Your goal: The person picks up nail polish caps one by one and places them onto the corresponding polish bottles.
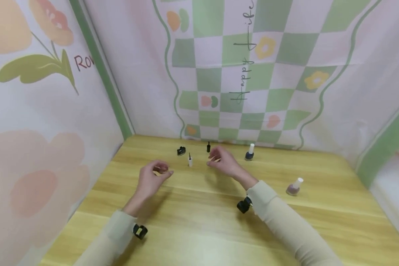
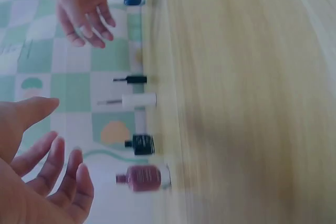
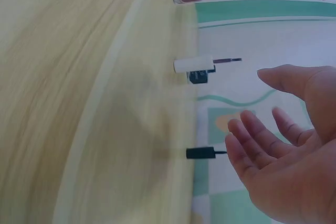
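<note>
Above the table, my left hand (image 1: 153,178) hovers with loosely bent fingers and nothing in them. My right hand (image 1: 225,162) is likewise empty, beside a black nail polish cap (image 1: 208,148) standing with its brush pointing up. Between the hands stands a white nail polish cap (image 1: 190,161), brush also upward. Behind it is an uncapped black nail polish bottle (image 1: 181,151). An uncapped mauve nail polish bottle (image 2: 143,178) appears upright near my left hand in the left wrist view; in the head view that hand mostly hides it.
On the right stand two capped bottles: a dark blue nail polish (image 1: 249,155) near the back edge and a mauve-grey nail polish (image 1: 293,189) closer to me. Printed cloth (image 1: 229,122) borders the back of the wooden table (image 1: 199,229).
</note>
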`<state>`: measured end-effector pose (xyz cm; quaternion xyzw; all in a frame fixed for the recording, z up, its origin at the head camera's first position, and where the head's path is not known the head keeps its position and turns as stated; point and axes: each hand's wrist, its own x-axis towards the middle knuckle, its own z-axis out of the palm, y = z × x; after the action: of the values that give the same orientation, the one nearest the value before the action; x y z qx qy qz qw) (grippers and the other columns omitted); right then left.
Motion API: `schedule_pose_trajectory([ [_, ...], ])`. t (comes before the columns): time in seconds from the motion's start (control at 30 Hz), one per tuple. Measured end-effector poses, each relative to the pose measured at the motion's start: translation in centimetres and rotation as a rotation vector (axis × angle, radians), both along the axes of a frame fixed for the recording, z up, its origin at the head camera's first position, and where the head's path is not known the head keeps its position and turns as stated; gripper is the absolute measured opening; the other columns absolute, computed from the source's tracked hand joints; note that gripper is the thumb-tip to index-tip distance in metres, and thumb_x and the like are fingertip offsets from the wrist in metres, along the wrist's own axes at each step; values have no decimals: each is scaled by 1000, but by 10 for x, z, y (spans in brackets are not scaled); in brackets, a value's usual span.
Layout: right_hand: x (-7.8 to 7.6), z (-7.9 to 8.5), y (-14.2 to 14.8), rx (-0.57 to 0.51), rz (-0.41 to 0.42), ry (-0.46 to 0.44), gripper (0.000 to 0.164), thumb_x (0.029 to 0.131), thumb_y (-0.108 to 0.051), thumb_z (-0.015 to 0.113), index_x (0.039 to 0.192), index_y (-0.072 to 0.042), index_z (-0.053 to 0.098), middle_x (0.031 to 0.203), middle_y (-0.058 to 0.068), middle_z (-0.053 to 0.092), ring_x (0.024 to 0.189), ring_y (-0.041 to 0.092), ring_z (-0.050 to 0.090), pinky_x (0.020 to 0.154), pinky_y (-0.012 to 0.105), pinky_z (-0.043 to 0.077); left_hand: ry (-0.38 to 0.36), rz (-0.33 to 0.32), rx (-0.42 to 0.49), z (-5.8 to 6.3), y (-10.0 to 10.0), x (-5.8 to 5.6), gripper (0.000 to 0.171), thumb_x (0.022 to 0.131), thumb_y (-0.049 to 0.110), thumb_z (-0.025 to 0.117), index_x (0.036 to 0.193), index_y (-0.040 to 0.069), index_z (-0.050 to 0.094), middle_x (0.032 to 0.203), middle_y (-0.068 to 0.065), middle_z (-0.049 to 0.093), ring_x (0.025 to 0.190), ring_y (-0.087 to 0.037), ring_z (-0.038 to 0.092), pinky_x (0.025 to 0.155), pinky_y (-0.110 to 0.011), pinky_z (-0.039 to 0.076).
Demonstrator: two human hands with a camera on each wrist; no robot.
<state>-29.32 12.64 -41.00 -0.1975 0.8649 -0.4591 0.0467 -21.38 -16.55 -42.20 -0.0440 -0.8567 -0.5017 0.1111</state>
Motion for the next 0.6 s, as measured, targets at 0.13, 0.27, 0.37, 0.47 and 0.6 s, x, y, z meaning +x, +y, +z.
schedule_pose_trajectory([
  [0.13, -6, -5, -10, -4, 7, -21, 39, 93, -6, 73, 124, 7, 53, 121, 25, 63, 109, 36, 64, 93, 45, 56, 1, 50, 9, -3, -14, -4, 40, 83, 14, 86, 115, 1, 68, 112, -20, 68, 98, -32, 63, 85, -40, 54],
  [0.27, -14, -10, -21, -9, 5, -52, 45, 93, -6, 73, 129, 8, 52, 122, 25, 62, 113, 36, 62, 95, 46, 54, -53, 72, 21, -8, -24, -13, 59, 81, 14, 88, 130, 0, 59, 123, -24, 61, 107, -40, 60, 92, -49, 53],
  [0.37, -19, -13, -29, -6, 4, -97, 50, 93, -7, 73, 134, 8, 50, 125, 25, 60, 115, 37, 60, 98, 47, 53, -130, 57, 34, -15, -30, -22, 69, 82, 13, 86, 140, 0, 52, 132, -25, 55, 112, -42, 58, 93, -50, 53],
  [0.47, -23, -18, -35, 20, 14, -171, 56, 93, -10, 73, 140, 7, 47, 130, 26, 58, 120, 38, 57, 104, 49, 50, -216, 15, 41, -22, -34, -29, 75, 84, 13, 84, 147, 0, 45, 138, -24, 51, 117, -43, 57, 97, -50, 53],
  [0.6, -29, -27, -44, 54, 21, -258, 62, 93, -15, 73, 144, 4, 44, 138, 26, 54, 128, 39, 52, 111, 51, 44, -312, -24, 71, -29, -35, -38, 78, 85, 12, 83, 150, 2, 41, 144, -22, 48, 123, -42, 54, 100, -49, 53],
])
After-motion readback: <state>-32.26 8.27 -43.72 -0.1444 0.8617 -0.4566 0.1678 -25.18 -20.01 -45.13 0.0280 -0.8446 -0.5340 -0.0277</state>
